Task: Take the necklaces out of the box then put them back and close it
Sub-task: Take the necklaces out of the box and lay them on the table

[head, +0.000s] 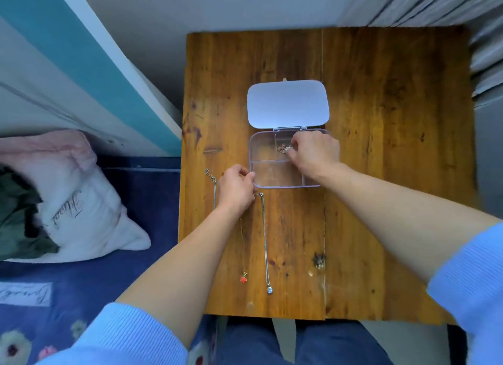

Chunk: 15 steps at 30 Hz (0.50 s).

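Note:
A clear plastic box [262,171] with divided compartments sits on the wooden table [381,174], its pale lid [287,104] flipped open toward the back. My right hand [315,153] reaches into the upper right compartment and pinches a bunched rose-gold necklace [283,148]. My left hand [236,189] grips the box's front left corner. On the table in front of the box lie three stretched-out necklaces: a silver chain [214,190] partly hidden under my left wrist, a thin chain with a red pendant [244,279], and a silver chain with a clear stone pendant [269,289].
A bed with a dark blue floral cover [109,269] and a white pillow [81,209] runs along the table's left side. Striped grey fabric [484,51] borders the table's right and back. My knees [313,343] are under the table's front edge.

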Available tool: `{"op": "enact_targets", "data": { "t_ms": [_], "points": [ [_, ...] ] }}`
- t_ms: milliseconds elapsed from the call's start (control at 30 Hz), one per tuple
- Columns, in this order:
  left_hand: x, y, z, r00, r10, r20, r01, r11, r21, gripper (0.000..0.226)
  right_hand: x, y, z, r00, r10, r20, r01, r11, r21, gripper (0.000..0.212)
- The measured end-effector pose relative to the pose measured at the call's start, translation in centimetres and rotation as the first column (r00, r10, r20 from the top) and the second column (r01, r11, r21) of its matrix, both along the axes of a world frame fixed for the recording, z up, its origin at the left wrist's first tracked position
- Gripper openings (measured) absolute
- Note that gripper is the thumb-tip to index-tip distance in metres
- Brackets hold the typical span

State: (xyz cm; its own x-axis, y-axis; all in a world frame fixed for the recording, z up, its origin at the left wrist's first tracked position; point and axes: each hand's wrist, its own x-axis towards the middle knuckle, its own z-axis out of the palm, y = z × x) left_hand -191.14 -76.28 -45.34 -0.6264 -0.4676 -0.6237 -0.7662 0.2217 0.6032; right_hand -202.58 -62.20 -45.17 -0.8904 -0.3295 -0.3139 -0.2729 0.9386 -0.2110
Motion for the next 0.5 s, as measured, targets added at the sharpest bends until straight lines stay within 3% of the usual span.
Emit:
{"op": "enact_targets", "data": {
  "t_ms": [167, 267, 400, 500],
  "points": [
    [0.0, 0.3, 0.2, 0.999, 0.046, -0.015, -0.046, 0.999, -0.001, 0.01, -1.1, -1.5, -0.4, 0.982, 0.187, -0.024, -0.179, 0.964, 0.196, 0.018],
    [0.1, 0.3, 0.1, 0.998, 0.061, -0.016, -0.061, 0.998, 0.007, 0.01, -1.0, -1.6, -0.4, 0.98, 0.199, 0.006, -0.197, 0.959, 0.203, 0.017],
    [0.0, 0.0, 0.1, 0.998, 0.058, 0.008, -0.058, 0.998, 0.029, 0.01, -1.0, -0.9, -0.3, 0.99, 0.132, 0.051, -0.136, 0.988, 0.074, 0.021],
    [-0.3, -0.1, 0.3, 0.999, 0.035, 0.03, -0.035, 0.999, 0.022, 0.01, -0.9, 0.8, 0.6, 0.991, -0.002, 0.136, 0.026, 0.985, -0.17, 0.019]
  ]
}}
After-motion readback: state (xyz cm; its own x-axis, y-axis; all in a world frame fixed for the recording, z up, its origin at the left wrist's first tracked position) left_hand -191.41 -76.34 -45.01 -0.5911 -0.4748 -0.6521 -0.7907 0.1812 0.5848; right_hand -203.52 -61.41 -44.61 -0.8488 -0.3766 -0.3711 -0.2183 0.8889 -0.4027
